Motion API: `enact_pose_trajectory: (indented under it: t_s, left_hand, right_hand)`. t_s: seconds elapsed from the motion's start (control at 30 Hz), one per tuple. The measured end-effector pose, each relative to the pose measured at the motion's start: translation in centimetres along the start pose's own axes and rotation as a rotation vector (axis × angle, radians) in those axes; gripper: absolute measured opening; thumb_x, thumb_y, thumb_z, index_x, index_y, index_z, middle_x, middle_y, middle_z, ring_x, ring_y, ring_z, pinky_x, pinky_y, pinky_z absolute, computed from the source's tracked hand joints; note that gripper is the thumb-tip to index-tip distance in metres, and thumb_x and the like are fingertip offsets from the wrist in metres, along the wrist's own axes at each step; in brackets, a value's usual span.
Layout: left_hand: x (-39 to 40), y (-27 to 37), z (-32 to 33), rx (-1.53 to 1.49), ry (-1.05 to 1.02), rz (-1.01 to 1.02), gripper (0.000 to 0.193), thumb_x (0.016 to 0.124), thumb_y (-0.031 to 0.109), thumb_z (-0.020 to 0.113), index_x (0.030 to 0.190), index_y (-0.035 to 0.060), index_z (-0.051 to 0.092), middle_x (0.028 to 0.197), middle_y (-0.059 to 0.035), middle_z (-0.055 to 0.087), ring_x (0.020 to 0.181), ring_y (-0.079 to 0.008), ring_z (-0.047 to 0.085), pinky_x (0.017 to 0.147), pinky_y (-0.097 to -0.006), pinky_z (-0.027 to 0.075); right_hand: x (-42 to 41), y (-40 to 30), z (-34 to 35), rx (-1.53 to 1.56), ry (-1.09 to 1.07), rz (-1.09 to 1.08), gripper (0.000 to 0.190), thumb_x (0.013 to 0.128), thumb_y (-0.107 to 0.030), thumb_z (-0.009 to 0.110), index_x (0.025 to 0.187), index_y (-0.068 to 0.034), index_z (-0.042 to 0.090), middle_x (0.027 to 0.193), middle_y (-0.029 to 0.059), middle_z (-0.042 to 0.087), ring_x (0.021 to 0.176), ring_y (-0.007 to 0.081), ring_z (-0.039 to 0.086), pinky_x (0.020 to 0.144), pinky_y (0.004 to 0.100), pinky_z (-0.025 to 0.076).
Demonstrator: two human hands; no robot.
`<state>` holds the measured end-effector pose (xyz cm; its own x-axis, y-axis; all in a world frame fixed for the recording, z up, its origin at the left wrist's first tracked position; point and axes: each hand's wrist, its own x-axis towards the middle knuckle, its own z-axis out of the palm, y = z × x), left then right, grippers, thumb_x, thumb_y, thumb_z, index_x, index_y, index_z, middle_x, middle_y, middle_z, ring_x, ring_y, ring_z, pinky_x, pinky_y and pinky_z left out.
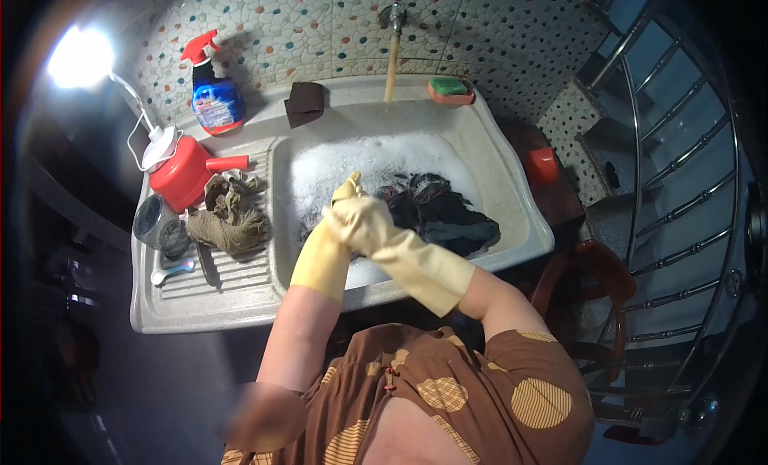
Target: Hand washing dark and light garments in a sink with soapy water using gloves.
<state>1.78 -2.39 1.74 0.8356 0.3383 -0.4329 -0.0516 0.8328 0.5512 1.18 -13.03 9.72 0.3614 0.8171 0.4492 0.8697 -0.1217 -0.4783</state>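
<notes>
Both my hands wear pale yellow rubber gloves above a grey sink basin. My left hand points toward the wall, its fingers bunched and partly hidden. Across its glove, at the wrist and the back of the hand, lies my right hand, closed around it and slightly blurred. Whether the left fingers hold anything cannot be seen. White suds float in the basin behind the hands. Dark wet cloth lies bunched in the basin just to their right. Water runs from a wall tap behind the basin.
The ribbed drainboard holds a red plastic dipper, a glass jar, crumpled brown cloth, a knife and a small brush. Along the back stand a spray bottle, brown pad and soap dish.
</notes>
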Motion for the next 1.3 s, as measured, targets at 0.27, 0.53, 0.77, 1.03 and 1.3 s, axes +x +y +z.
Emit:
enact_pose_trajectory:
  t_s: [0.27, 0.53, 0.77, 1.03, 1.3]
  left_hand:
    - [-1.4, 0.3, 3.1, 0.198, 0.133, 0.034, 0.040, 0.097, 0.044, 0.039, 0.107, 0.0096, 0.059, 0.095, -0.0115, 0.062, 0.075, -0.0239, 0.054, 0.065, -0.0368, 0.046]
    - [-6.5, 1.8, 9.9, 0.541, 0.313, -0.198, 0.051, 0.097, 0.051, 0.035, 0.113, 0.0080, 0.057, 0.101, -0.0205, 0.061, 0.083, -0.0267, 0.056, 0.074, -0.0436, 0.048]
    - [-5.7, 2.7, 7.2, 0.458, 0.419, -0.190, 0.043, 0.100, 0.041, 0.038, 0.110, 0.0049, 0.059, 0.094, -0.0146, 0.063, 0.067, -0.0234, 0.057, 0.054, -0.0404, 0.045]
    - [-6.3, 3.0, 9.2, 0.176, 0.311, 0.245, 0.044, 0.096, 0.045, 0.052, 0.098, 0.0043, 0.068, 0.081, -0.0110, 0.067, 0.069, -0.0217, 0.061, 0.055, -0.0364, 0.049]
    - [-0.5, 7.9, -0.1, 0.242, 0.639, 0.098, 0.055, 0.094, 0.047, 0.054, 0.114, -0.0037, 0.063, 0.103, -0.0170, 0.067, 0.101, -0.0276, 0.064, 0.088, -0.0393, 0.049]
  right_hand:
    - [2.9, 4.5, 0.3, -0.046, 0.209, 0.267, 0.026, 0.090, -0.022, 0.054, 0.071, -0.005, 0.058, 0.067, 0.0200, 0.061, 0.057, 0.0350, 0.059, 0.054, 0.0407, 0.048]
    - [4.3, 7.2, -2.7, -0.043, 0.252, 0.279, 0.026, 0.091, -0.023, 0.052, 0.073, -0.006, 0.059, 0.067, 0.0191, 0.061, 0.055, 0.0299, 0.061, 0.049, 0.0411, 0.046]
    - [2.6, 1.5, 0.3, -0.076, 0.207, -0.024, 0.027, 0.092, -0.019, 0.054, 0.070, -0.005, 0.059, 0.062, 0.0162, 0.062, 0.051, 0.0272, 0.060, 0.053, 0.0381, 0.053]
    - [10.8, 8.8, -6.7, -0.178, 0.434, -0.187, 0.040, 0.089, -0.033, 0.061, 0.059, -0.008, 0.057, 0.058, 0.0145, 0.060, 0.050, 0.0330, 0.060, 0.048, 0.0414, 0.047]
    - [11.0, 13.8, -6.6, -0.154, 0.069, 0.024, 0.037, 0.093, -0.037, 0.055, 0.113, -0.007, 0.063, 0.104, 0.0178, 0.067, 0.095, 0.0358, 0.065, 0.083, 0.0418, 0.051]
